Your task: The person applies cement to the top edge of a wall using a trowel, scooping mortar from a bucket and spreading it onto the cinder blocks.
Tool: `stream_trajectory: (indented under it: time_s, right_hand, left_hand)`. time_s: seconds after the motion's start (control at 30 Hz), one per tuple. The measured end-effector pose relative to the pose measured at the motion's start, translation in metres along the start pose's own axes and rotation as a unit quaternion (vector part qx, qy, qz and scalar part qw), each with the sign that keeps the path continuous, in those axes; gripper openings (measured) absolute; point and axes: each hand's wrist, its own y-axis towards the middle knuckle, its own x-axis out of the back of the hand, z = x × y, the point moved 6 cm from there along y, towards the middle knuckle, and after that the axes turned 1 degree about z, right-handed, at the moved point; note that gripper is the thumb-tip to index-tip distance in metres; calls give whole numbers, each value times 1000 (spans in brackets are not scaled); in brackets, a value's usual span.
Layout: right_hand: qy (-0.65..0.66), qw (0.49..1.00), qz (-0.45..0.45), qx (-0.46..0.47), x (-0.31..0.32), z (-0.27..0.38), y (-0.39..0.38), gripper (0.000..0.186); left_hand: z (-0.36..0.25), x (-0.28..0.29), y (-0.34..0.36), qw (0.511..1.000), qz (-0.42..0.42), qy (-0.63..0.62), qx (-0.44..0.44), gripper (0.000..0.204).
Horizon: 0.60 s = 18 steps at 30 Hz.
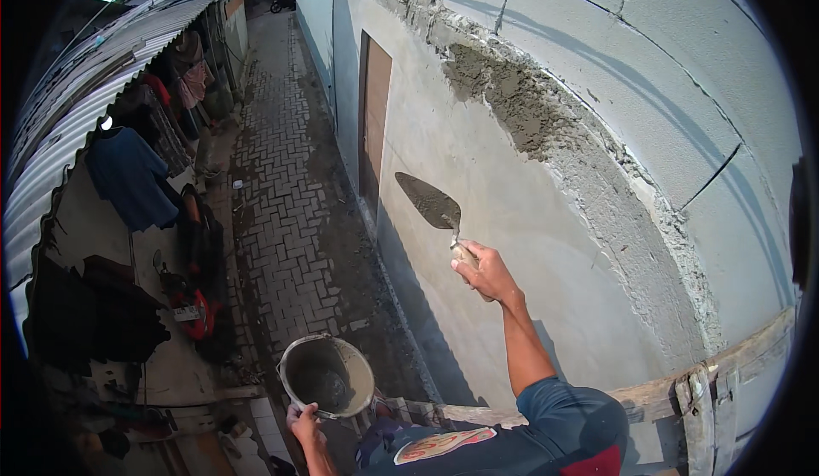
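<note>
R hand [488, 273] has its fingers wrapped tight round the wooden handle of a pointed bricklaying trowel [433, 205]; thumb lies along the handle nr the metal neck. Blade points up & L, w/ grey mortar smeared over its face. It's out in front of the smooth plastered wall [512, 211], below & L of a wet mortar patch [520, 105], apart from it.

L hand [304, 425], low in view, is closed on the near L edge of a round bucket [357, 372], thumb up top; can't tell if it grips just the rim or part of the handle too. Bucket tips its mouth up toward the cam, w/ grey mortar inside, mostly at the bottom, & residue round the walls.

Wet patch is dark, lumpy, sitting at the upper end of a rough band [631, 229] that runs diag. btwn the smooth plaster & the pale blocks [674, 58] above. A wooden plank [751, 348] crosses nr the lower R, w/ short upright boards by it.

Brown door [374, 118] further along the wall. Paved alley [286, 211] runs alongside, L of the wall. Far L: corrugated roof [94, 92], w/ a blue T-shirt [132, 173] & other clothes hung below its edge, plus a red motorbike [194, 316], partly in shade.
</note>
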Motion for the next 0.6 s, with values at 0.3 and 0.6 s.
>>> stream_trajectory:
  time_s: [0.3, 0.6]
  right_hand:
    - [-337, 912, 233, -23, -147, -70, -32, 30]
    - [-385, 909, 160, 24, -110, -28, -52, 20]
  left_hand:
    - [-80, -180, -16, 960, 234, 30, -149, 70]
    - [-93, -206, -20, 941, 265, 86, -193, 31]
